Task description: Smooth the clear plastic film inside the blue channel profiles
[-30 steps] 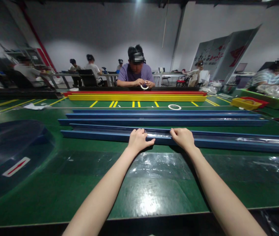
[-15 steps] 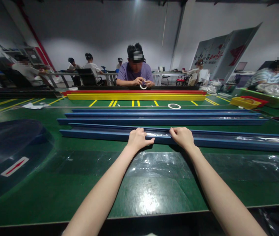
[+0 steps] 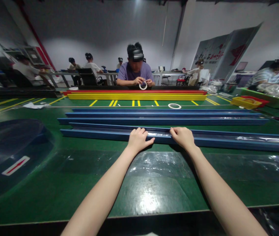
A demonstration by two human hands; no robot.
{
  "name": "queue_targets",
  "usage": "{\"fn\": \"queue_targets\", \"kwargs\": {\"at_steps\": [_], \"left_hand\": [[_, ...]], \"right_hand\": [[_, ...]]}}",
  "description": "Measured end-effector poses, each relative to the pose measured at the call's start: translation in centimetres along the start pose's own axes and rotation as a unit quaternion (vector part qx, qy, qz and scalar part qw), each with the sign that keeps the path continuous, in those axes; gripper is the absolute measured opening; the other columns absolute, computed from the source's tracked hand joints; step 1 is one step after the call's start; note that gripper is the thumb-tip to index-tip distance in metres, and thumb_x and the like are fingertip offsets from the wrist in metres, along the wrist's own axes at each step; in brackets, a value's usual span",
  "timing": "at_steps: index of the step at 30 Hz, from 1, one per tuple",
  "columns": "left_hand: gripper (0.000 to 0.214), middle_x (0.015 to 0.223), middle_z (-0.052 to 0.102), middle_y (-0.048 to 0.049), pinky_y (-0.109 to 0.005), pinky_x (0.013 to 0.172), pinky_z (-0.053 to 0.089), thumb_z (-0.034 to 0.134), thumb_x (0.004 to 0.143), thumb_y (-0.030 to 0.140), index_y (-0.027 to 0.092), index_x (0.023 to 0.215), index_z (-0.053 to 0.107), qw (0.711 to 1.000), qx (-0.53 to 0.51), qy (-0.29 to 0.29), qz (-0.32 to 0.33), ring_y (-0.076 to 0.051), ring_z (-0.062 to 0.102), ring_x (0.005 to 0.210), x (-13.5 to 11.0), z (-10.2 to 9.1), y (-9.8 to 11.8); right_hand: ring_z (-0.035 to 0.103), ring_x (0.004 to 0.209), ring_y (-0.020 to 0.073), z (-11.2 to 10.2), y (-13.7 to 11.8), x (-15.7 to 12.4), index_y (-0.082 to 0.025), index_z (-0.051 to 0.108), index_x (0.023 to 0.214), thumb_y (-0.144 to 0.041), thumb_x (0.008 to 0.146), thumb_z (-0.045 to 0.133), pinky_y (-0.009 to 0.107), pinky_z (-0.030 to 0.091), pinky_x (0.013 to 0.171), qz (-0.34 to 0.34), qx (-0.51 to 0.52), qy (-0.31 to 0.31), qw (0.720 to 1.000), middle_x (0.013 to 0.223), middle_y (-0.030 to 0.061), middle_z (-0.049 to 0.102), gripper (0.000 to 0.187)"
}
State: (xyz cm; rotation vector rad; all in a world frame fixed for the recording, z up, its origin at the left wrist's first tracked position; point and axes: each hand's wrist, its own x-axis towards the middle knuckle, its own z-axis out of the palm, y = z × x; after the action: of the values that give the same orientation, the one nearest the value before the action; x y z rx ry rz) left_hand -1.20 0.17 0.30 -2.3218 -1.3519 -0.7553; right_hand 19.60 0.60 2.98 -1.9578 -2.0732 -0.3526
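Observation:
A long blue channel strip [image 3: 92, 134] lies across the green table [image 3: 56, 183] in front of me, with clear film [image 3: 159, 133] along its top. My left hand [image 3: 137, 140] grips the strip near its middle, fingers curled over the top edge and thumb along the front face. A short way to the right, my right hand [image 3: 183, 137] is closed on the same strip. A sheet of clear plastic film [image 3: 154, 170] lies flat on the table between my forearms.
More blue strips [image 3: 164, 117] lie behind, then yellow and red strips [image 3: 137, 96]. A big dark film roll [image 3: 9, 154] sits at the left. A tape ring [image 3: 174, 106] lies mid-table. A person in purple opposite holds a tape roll [image 3: 143, 86]. Yellow and red trays [image 3: 246, 103] stand right.
My hands have stayed closed on the blue strip in nearly the same place. The person opposite has lifted the tape roll slightly.

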Motion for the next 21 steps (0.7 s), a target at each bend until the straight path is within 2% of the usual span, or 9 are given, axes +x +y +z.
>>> {"fn": "queue_targets", "kwargs": {"at_steps": [12,21], "left_hand": [[0.034,0.089,0.058,-0.0060,-0.032,0.073,0.033,0.042,0.078,0.047,0.019,0.086,0.060,1.000,-0.022,-0.007,0.010,-0.020,0.049,0.087,0.01,-0.18,0.10],[0.034,0.090,0.059,-0.0060,-0.033,0.074,0.032,0.042,0.078,0.046,0.019,0.085,0.060,1.000,-0.029,-0.007,0.010,-0.020,0.049,0.087,0.05,-0.26,0.15]], "right_hand": [[0.057,0.066,0.0147,-0.12,-0.04,-0.10,-0.020,0.065,0.068,-0.040,0.083,0.025,0.024,0.025,0.052,-0.008,0.004,-0.007,1.000,0.075,0.0054,0.066,0.047],[0.057,0.067,0.0147,-0.16,0.01,-0.07,-0.020,0.064,0.067,-0.040,0.083,0.024,0.023,0.025,0.052,-0.011,0.002,-0.010,1.000,0.076,0.0051,0.066,0.047]]}}
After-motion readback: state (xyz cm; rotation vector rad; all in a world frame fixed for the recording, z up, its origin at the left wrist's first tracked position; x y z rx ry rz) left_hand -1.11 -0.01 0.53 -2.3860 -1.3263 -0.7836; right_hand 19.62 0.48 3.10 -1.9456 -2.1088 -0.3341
